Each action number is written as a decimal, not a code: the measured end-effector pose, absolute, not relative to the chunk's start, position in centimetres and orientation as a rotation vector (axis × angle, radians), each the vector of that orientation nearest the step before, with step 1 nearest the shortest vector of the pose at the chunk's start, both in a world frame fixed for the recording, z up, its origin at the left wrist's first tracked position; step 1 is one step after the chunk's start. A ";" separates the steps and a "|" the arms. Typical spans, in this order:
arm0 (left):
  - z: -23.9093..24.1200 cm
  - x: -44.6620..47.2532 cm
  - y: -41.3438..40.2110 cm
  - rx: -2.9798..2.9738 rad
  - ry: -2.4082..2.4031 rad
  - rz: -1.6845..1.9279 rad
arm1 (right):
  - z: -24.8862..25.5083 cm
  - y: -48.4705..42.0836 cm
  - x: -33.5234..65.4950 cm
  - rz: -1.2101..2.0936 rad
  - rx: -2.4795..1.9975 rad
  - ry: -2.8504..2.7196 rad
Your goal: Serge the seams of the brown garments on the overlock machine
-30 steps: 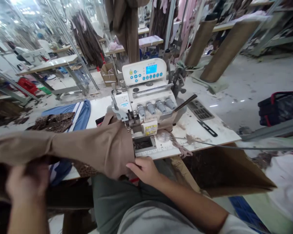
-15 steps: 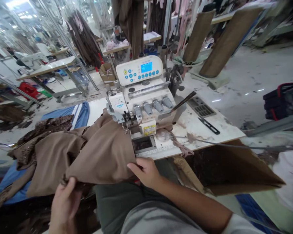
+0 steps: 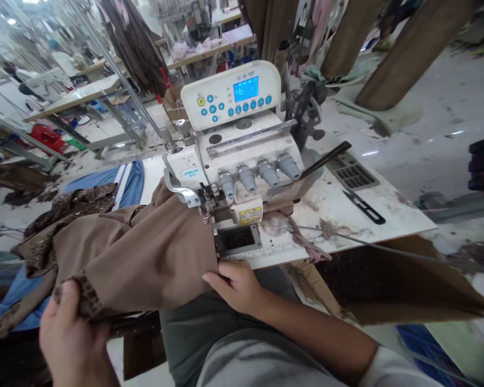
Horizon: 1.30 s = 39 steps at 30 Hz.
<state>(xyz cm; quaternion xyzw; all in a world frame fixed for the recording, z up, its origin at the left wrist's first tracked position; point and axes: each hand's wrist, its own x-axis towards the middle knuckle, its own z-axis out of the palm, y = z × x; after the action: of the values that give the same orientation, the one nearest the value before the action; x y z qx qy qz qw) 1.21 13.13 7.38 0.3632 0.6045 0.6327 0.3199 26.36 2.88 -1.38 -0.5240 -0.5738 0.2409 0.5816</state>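
Observation:
Brown fabric (image 3: 157,258) stretches across the left of the white overlock sewing machine (image 3: 246,145), its right edge running up to the presser foot (image 3: 207,215). My right hand (image 3: 237,285) pinches that edge just below the machine's needle area, thumb on top. At the lower left, my left hand (image 3: 72,328) grips another part of the cloth, where a dark patterned strip (image 3: 89,295) shows. Between the two hands the fabric hangs fairly taut over my lap. Fingers under the cloth are hidden.
Black thread snips (image 3: 365,207) lie on the machine table (image 3: 403,220) at right. A blue garment with white stripes (image 3: 131,185) and dark patterned cloth (image 3: 84,201) lie at left. A cardboard box (image 3: 407,290) stands below the table's right side. Brown fabric rolls (image 3: 415,54) lean behind.
My left hand has moved left and slightly down with the fabric, exposing the patterned strip. My right hand keeps its hold on the edge. The view has come closer to the machine.

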 end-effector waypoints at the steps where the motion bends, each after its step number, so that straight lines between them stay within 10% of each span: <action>1: 7.9 1.2 13.8 0.992 1.563 1.693 | -1.5 2.9 26.4 0.550 -1.212 -1.348; 8: 10.3 3.3 17.1 1.794 1.322 1.795 | -2.0 2.9 26.5 0.516 -1.187 -1.372; 15: 7.8 10.9 13.5 2.665 0.872 0.590 | -1.7 2.2 27.0 0.523 -1.138 -1.472; 39: 7.7 16.4 27.5 2.352 1.187 1.219 | 1.5 5.1 28.4 0.870 -1.228 -1.172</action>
<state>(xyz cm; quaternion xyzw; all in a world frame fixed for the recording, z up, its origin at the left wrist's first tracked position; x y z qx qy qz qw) 16.39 27.50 7.69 0.8045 0.4060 0.4168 0.1192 28.43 5.15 1.52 -0.5251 -0.5011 0.3718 0.5787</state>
